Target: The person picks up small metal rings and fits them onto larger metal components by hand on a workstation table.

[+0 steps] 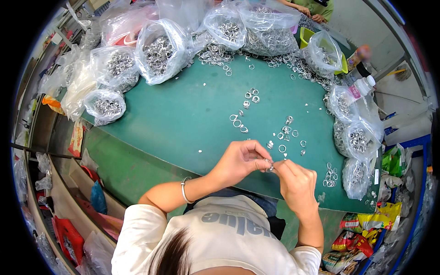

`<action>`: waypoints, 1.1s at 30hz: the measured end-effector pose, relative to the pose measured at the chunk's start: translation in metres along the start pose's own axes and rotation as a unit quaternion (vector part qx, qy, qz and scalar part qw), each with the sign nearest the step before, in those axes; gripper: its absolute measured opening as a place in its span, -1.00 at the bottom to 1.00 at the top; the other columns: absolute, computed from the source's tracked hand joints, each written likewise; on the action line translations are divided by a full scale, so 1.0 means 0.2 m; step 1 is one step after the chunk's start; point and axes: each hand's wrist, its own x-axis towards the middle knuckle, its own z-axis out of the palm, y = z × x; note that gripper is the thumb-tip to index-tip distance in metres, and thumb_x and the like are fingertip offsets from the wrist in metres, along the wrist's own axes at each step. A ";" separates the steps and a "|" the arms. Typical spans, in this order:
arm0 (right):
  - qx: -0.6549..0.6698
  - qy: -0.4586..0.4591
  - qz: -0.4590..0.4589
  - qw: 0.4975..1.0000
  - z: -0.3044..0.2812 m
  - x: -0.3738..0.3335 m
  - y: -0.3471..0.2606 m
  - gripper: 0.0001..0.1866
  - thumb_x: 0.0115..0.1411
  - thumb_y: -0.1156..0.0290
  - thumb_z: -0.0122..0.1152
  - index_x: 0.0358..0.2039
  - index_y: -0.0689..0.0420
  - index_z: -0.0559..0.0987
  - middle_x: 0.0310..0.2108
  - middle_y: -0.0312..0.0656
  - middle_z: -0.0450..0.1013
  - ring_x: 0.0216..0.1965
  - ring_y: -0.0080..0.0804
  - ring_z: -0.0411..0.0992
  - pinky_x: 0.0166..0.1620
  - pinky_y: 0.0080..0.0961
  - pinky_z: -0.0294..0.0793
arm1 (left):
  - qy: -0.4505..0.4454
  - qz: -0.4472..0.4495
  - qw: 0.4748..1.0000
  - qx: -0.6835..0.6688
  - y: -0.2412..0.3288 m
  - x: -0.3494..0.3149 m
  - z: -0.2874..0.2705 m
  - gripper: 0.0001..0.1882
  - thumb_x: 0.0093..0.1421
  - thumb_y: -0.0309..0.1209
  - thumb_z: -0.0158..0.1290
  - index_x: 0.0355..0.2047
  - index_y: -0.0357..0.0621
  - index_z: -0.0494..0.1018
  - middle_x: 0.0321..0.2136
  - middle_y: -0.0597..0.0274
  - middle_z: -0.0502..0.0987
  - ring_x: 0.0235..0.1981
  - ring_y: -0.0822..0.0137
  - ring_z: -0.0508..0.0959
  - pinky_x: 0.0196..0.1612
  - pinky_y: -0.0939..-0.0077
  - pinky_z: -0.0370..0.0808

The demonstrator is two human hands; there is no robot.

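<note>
My left hand (239,161), with a thin bracelet on its wrist, and my right hand (295,183) meet over the near edge of the green table (183,114). Between the fingertips of both hands sits a small silver metal ring (269,167), pinched from both sides. Several loose silver rings (284,135) lie on the table just beyond my hands. A small cluster of rings (330,176) rests to the right of my right hand.
Several clear plastic bags of silver rings (158,52) line the table's far and left rim, with more bags (357,140) at the right. A white bottle with a pink label (360,87) stands at the right. Another person's hands (309,11) show at the far edge.
</note>
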 end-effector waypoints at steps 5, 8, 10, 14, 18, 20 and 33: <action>0.089 -0.016 0.009 0.996 0.01 -0.11 -0.02 -0.94 -0.03 0.53 0.16 -0.55 0.11 0.46 -0.68 -0.25 0.35 -0.64 -0.32 0.40 -0.64 -0.41 0.29 | -0.101 -0.188 0.975 -0.055 -0.04 0.01 -0.07 -0.89 0.10 -0.55 0.09 -0.35 -0.32 0.44 -0.43 0.15 0.53 -0.43 0.43 0.53 -0.32 0.59 0.51; 0.086 -0.050 0.013 0.995 -0.01 -0.14 -0.05 -0.91 -0.01 0.47 0.19 -0.58 0.11 0.46 -0.69 -0.22 0.36 -0.63 -0.26 0.40 -0.63 -0.36 0.27 | -0.136 -0.239 0.955 -0.112 -0.13 -0.02 -0.10 -0.89 0.12 -0.51 0.08 -0.34 -0.29 0.45 -0.43 0.18 0.53 -0.45 0.45 0.54 -0.35 0.65 0.52; 0.064 -0.066 0.010 0.996 -0.02 -0.16 -0.08 -0.93 -0.06 0.50 0.25 -0.56 0.13 0.51 -0.64 -0.20 0.43 -0.63 -0.26 0.42 -0.62 -0.40 0.29 | -0.156 -0.252 0.945 -0.142 -0.18 -0.02 -0.11 -0.88 0.13 -0.50 0.08 -0.33 -0.28 0.45 -0.43 0.19 0.53 -0.46 0.45 0.54 -0.36 0.65 0.52; 0.057 -0.077 0.017 0.995 0.01 -0.20 -0.10 -0.94 -0.06 0.51 0.26 -0.51 0.15 0.55 -0.62 -0.19 0.47 -0.62 -0.27 0.43 -0.61 -0.45 0.32 | -0.206 -0.311 0.922 -0.100 -0.20 0.02 -0.16 -0.88 0.13 -0.50 0.08 -0.33 -0.27 0.45 -0.42 0.20 0.53 -0.43 0.44 0.55 -0.34 0.64 0.52; 0.170 -0.008 0.110 0.979 0.03 -0.21 -0.09 -0.95 0.00 0.54 0.19 -0.46 0.17 0.56 -0.57 -0.15 0.46 -0.61 -0.20 0.44 -0.58 -0.42 0.36 | -0.146 -0.180 0.972 -0.026 -0.11 -0.02 -0.08 -0.90 0.07 -0.58 0.11 -0.37 -0.30 0.46 -0.40 0.15 0.53 -0.36 0.40 0.55 -0.29 0.60 0.52; 0.204 0.066 0.141 0.967 0.07 -0.21 -0.06 -0.90 0.01 0.59 0.17 -0.40 0.19 0.57 -0.54 -0.11 0.47 -0.61 -0.22 0.45 -0.57 -0.46 0.38 | -0.109 -0.103 0.989 0.016 -0.10 -0.05 -0.05 -0.91 0.04 -0.62 0.13 -0.40 -0.31 0.47 -0.38 0.12 0.54 -0.34 0.38 0.55 -0.27 0.59 0.51; 0.305 0.085 0.111 0.942 0.18 -0.10 0.04 -0.91 0.02 0.70 0.11 -0.45 0.28 0.53 -0.56 -0.13 0.47 -0.59 -0.40 0.47 -0.55 -0.62 0.39 | -0.010 0.106 0.970 0.220 -0.01 -0.04 -0.04 -0.91 -0.01 -0.70 0.11 -0.47 -0.34 0.44 -0.33 -0.01 0.53 -0.30 0.30 0.54 -0.16 0.47 0.51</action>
